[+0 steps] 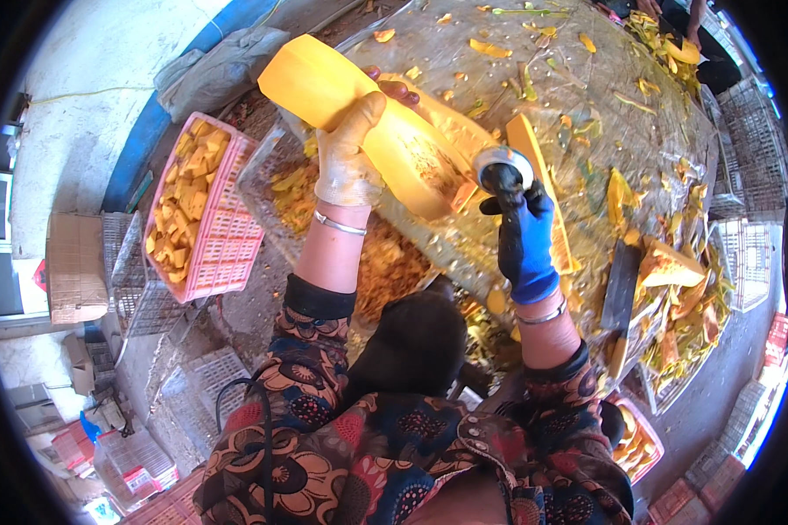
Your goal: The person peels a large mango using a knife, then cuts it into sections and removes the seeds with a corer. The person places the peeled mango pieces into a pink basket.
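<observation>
My left hand (351, 147), in a pale, stained glove, grips a long peeled piece of pumpkin (400, 144) around its middle. The piece tilts down to the right, and its hollowed end with stringy flesh faces me. In a blue and black glove, my right hand (525, 226) holds a round metal ring-shaped scraper (503, 164) by that hollow end. Whether the scraper touches the flesh I cannot tell. Behind the held piece lies another long pumpkin piece (456, 118), partly hidden. A narrow pumpkin slab (542, 190) rests on the table just past my right hand.
Peel scraps litter the plastic-covered table (565, 85). A cleaver (620, 285) lies at right beside a pumpkin chunk (670, 264). At left stands a pink crate (226, 216) of cut pumpkin. Below the table edge is a bin (269, 157) of scraps. Another person's hands (693, 33) show at far right.
</observation>
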Available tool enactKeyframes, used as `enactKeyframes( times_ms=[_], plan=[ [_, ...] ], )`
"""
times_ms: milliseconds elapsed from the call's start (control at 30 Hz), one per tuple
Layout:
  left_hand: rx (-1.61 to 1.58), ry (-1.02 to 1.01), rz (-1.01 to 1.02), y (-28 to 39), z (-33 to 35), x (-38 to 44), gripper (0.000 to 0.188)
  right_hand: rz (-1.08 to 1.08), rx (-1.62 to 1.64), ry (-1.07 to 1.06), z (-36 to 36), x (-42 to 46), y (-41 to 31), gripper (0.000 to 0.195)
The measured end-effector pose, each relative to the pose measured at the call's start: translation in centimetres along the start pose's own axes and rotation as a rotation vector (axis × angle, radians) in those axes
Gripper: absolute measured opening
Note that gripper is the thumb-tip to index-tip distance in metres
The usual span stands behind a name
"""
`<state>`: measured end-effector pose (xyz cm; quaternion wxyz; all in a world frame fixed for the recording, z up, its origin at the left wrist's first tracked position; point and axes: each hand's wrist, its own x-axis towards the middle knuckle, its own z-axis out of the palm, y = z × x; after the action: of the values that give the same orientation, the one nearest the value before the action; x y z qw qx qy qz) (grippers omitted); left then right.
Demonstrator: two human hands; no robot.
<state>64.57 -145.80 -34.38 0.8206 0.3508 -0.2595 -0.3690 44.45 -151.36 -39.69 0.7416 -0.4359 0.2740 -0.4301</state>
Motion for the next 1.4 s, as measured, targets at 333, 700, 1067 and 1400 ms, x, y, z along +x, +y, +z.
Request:
enactKeyframes(
  times_ms=[333, 700, 1067, 1400],
  plan=[
    [0.19, -0.003, 0.154, 6.2, -1.3, -6.5, 0.048, 0.271, 0.072, -0.095, 11.8, -4.9, -1.2, 0.024],
    [0.042, 0.105, 0.255, 9.3, -2.7, -9.6, 0.047, 0.458, 0.102, -0.092, 11.5, -7.8, 0.4, 0.035],
    [0.071, 0.076, 0.281, 11.2, -3.2, -10.9, 0.048, 0.45, -0.068, 0.006, 13.9, -9.0, 0.6, 0.031],
    [0.133, 0.068, 0.321, 12.4, -3.6, -11.6, 0.046, 0.349, -0.056, -0.084, 14.1, -9.5, 1.5, 0.029]
  ],
)
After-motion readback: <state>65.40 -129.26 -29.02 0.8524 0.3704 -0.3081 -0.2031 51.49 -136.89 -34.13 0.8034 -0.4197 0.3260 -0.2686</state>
